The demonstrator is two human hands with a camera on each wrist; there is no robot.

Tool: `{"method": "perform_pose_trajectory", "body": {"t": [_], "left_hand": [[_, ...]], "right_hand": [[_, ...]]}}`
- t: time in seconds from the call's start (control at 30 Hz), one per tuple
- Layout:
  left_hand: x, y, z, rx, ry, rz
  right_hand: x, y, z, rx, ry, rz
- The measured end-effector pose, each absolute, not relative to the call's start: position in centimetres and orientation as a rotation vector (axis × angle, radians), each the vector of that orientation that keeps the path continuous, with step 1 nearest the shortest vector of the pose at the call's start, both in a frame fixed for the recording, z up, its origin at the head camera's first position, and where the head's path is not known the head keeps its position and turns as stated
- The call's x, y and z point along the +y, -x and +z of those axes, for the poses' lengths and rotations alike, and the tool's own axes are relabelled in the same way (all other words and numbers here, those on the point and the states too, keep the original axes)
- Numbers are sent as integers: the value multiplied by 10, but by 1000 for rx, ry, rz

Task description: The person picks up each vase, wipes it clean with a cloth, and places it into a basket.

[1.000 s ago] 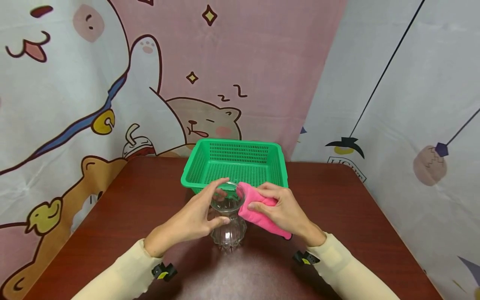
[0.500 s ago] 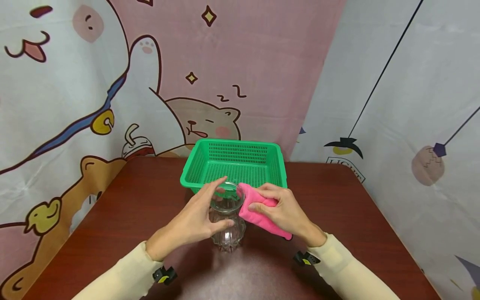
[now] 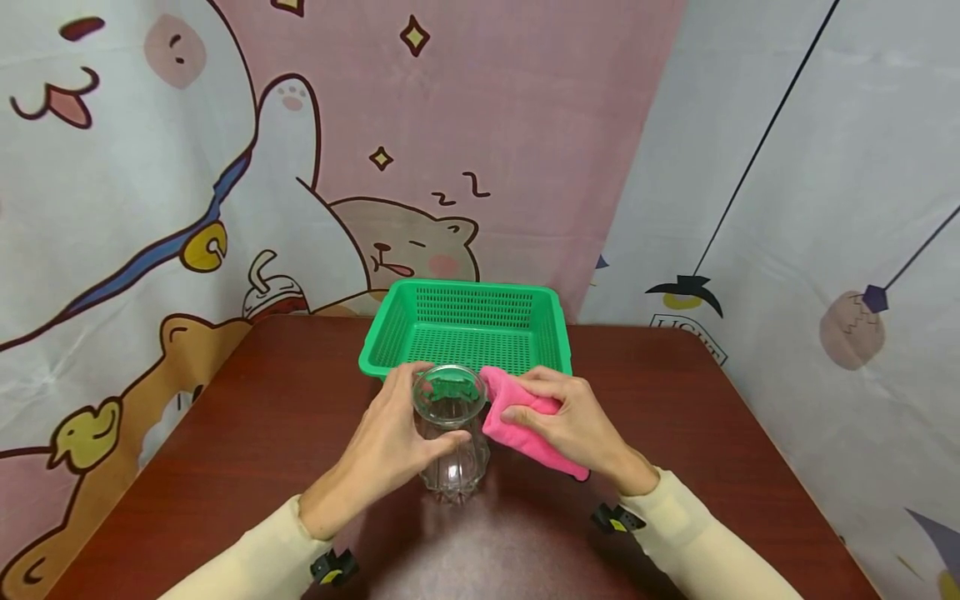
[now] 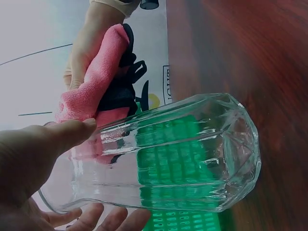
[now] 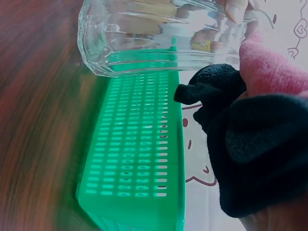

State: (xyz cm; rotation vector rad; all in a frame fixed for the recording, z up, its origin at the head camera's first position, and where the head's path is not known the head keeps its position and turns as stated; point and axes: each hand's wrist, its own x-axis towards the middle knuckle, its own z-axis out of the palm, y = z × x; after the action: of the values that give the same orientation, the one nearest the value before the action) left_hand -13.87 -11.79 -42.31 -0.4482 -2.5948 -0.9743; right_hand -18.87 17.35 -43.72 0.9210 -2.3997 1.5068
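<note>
A clear ribbed glass vase [image 3: 456, 471] with a flared mouth stands roughly upright in front of the green basket [image 3: 556, 333]. My left hand [image 3: 378, 446] holds its upper part from the left, thumb on the near side and fingers round the far side. Whether the vase's base touches the table I cannot tell. With thumb and fingers my right hand [image 3: 577, 421] pinches a folded pink cloth [image 3: 525, 437] just right of the vase's mouth. The right wrist view shows black fabric [image 5: 260, 149] on the cloth's far side, hiding most of that hand.
The perforated green basket stands at the table's back edge, right behind the hands. Dark reddish wood tabletop [image 3: 247, 433] extends to either side. A cartoon-printed curtain [image 3: 525, 150] hangs behind and beside the table.
My left hand's fingers have moved from above the rim down to the vase's left side, and the vase's mouth has shifted slightly left. The right hand with the cloth stays almost in place.
</note>
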Motion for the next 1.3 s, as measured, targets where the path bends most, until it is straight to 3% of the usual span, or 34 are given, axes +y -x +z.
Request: {"method": "perform_pose_trajectory", "body": {"t": [0.97, 1.3], "left_hand": [[-146, 150, -416, -2631, 871, -1322], [-134, 139, -415, -2660, 732, -1100]], "right_hand": [[174, 186, -443, -2405, -913, 1527], [172, 187, -444, -2385, -937, 1489]]}}
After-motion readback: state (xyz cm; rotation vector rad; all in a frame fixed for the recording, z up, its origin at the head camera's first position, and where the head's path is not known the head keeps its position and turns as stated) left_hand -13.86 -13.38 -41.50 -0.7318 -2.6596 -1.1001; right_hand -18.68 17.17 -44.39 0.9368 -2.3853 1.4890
